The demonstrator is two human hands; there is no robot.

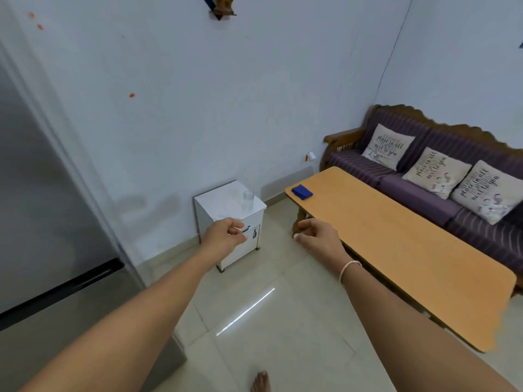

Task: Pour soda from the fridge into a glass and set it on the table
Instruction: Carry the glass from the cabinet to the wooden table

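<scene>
Above the pale tiled floor (271,321), both bare arms reached forward with nothing in either hand. The left hand (225,234) had its fingers (236,230) loosely curled inward, thumb near the fingertips, gripping nothing. The right hand (317,236) was likewise half curled and empty, with a thin band (349,268) on its wrist. Beyond the left fingers, higher in the view and apart from them, a clear glass (248,200) stood upright on the top of a small white cabinet (223,202) against the wall. The grey fridge (42,193) stood at the far left, its doors closed. To the right of the right hand ran a long wooden table (396,244), with a blue object (302,191) near its far end, and a purple sofa (424,165) with cushions behind it.
</scene>
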